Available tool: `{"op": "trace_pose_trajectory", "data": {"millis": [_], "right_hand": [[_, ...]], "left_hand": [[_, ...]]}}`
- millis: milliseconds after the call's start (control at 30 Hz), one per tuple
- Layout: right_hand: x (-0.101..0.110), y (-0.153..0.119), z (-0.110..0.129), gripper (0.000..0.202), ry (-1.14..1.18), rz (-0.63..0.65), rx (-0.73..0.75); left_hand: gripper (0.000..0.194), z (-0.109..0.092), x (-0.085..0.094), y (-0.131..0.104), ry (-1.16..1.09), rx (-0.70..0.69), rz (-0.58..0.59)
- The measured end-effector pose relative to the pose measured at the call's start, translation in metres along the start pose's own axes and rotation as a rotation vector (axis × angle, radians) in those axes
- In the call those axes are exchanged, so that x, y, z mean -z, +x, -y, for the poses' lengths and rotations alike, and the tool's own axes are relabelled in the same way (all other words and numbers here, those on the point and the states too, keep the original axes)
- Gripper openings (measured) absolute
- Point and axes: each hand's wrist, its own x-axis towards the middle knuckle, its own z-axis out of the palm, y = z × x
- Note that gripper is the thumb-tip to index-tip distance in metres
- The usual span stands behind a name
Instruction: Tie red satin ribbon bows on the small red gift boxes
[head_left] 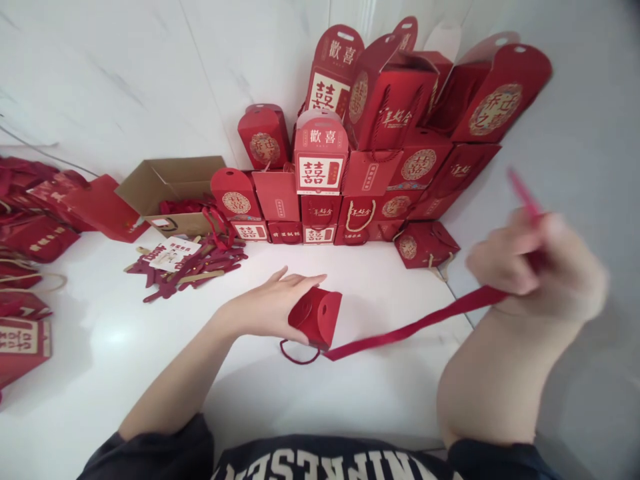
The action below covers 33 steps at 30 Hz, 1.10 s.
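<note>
- The left hand [273, 308] is on the left side of a small red box [326, 319], gripping it with the thumb on the near side and the fingers towards the far side.
- That box sits between the two hands, far closer to the left; whether it rests on the white table [100, 353] I can't tell.
- A dark red cord [300, 362] loops out below it, near the left thumb.
- From beside the box's near corner, a red ribbon [410, 331] slants up to the right hand [540, 263], which is closed around it, well apart from the box.
- At far left, the bags [45, 237] are cut off by the edge of view.
- The left palm hides part of the box — and its join with the ribbon, if any, is unclear.
- The right hand is blurred — its exact finger placement is hard to read.
</note>
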Motion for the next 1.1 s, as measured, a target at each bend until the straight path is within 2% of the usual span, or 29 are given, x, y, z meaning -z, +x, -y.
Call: {"op": "trace_pose_trajectory", "data": {"millis": [33,67,133,200,233,367,533,600,800,933,1100], "right_hand": [[-0.010,0.000,-0.003,0.026,-0.093,0.149,-0.079],[-0.022,0.000,-0.008,0.020,-0.207,0.334,-0.225],[-0.043,0.004,-0.017,0.021,-0.388,0.757,-0.366],[-0.059,0.009,-0.028,0.028,-0.517,1.007,-0.391],[-0.065,0.011,-0.033,0.032,-0.562,1.051,-0.405],[-0.076,0.014,-0.050,0.039,-0.632,1.066,-0.498],[-0.077,0.012,-0.057,0.041,-0.686,1.063,-0.507],[-0.078,0.012,-0.058,0.040,-0.714,1.051,-0.497],[-0.086,0.012,-0.065,0.036,-0.709,1.062,-0.466],[-0.091,0.010,-0.069,0.036,-0.662,1.043,-0.435],[-0.089,0.008,-0.072,0.032,-0.689,1.016,-0.412]], "left_hand": [[0.099,0.003,-0.001,0.002,0.007,0.024,0.007],[0.098,0.005,-0.001,0.003,0.015,0.050,0.001],[0.096,0.005,0.001,0.003,0.027,0.097,-0.035],[0.096,0.002,0.005,0.001,0.019,0.134,-0.063],[0.097,0.001,0.007,0.000,0.006,0.150,-0.076],[0.089,-0.002,0.011,-0.002,-0.040,0.156,-0.146],[0.047,0.000,0.012,-0.001,-0.046,0.060,-0.177],[0.037,0.001,0.011,0.000,-0.042,0.034,-0.172],[0.033,0.003,0.004,0.006,-0.092,0.026,-0.181],[0.022,0.004,-0.001,0.012,-0.190,0.066,-0.175],[0.018,0.004,0.003,0.013,-0.274,0.076,-0.212]]}}
